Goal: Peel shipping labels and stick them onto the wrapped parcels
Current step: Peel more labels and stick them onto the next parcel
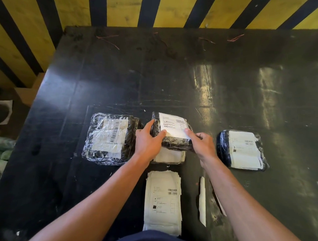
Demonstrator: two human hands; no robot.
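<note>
Black film-wrapped parcel (172, 132) at table (229, 87) centre, resting on another parcel (169, 156); probably raised there for easier pressing. White label (173, 127) on top face, near edge under both thumbs. Left hand (148, 138) cupped round left side, steadying; right hand (202, 143) fingers curled, thumb flat on label corner, apparently smoothing adhesive down. Labelled parcel (242, 150) set aside right, likely finished. Clear-wrapped parcel (110, 139) left, its status unclear. Label stack (162, 202) close to body, within easy reach.
</note>
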